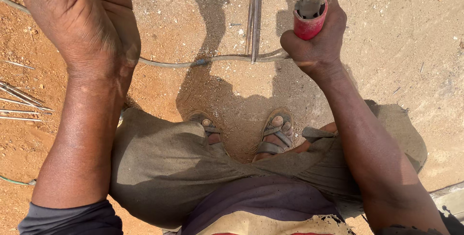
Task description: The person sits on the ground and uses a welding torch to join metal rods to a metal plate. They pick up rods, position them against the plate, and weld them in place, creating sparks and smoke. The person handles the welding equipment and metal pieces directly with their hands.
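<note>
Steel rods lie loose on the red dirt at far left as I watch my left hand curl over something I cannot tell, the bent rebar run rightward, and my right hand clench a red-handled tool.

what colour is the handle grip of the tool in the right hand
Red, on the tool handle gripped by the right hand; the head view shows it best.
</note>
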